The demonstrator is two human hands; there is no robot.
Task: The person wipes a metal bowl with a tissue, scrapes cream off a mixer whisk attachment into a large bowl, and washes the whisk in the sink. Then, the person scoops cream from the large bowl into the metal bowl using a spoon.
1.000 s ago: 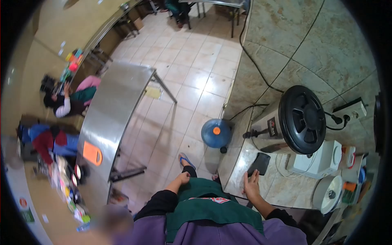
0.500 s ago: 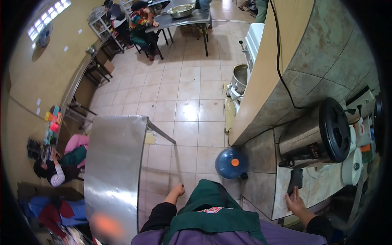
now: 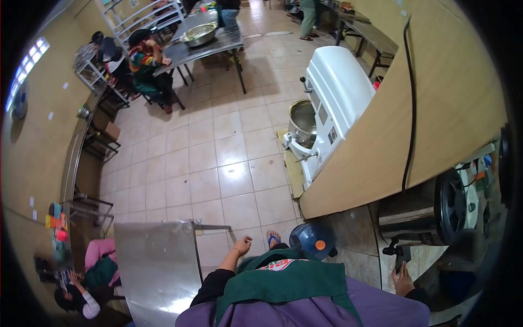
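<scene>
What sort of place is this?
Probably a commercial kitchen or bakery workroom: a big white floor mixer with a metal bowl, a metal-topped worktable, and a wide metal basin on a far table.

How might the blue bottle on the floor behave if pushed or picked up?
The blue bottle would probably roll if tipped over, as its body looks round. Its shiny surface may make it slippery to grip. It is likely fairly stiff, since its sides hold their rounded shape.
</scene>
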